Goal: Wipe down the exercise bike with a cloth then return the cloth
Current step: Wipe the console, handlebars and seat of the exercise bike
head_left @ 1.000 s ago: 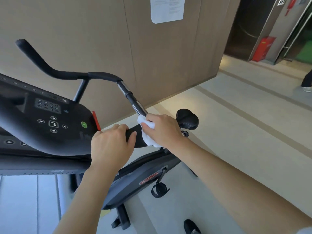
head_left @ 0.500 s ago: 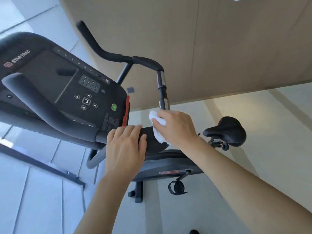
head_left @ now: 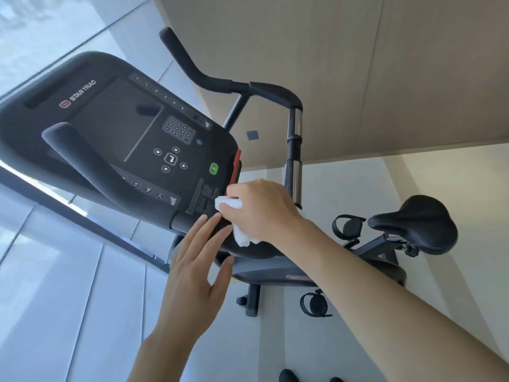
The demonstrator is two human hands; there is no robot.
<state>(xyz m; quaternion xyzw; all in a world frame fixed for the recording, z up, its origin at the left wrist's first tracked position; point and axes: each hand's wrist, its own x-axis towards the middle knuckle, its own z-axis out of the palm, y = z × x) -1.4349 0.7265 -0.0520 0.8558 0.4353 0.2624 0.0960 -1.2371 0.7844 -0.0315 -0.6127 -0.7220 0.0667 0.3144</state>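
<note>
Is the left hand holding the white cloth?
No, the white cloth is bunched in the right hand at the console's lower corner, while the left hand is open with fingers spread.

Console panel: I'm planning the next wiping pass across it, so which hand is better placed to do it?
The right hand. It already grips the white cloth, pressed at the console's lower right corner beside the red strip. The left hand is open and flat, holding nothing, with only its fingers near the console's lower edge.
</note>
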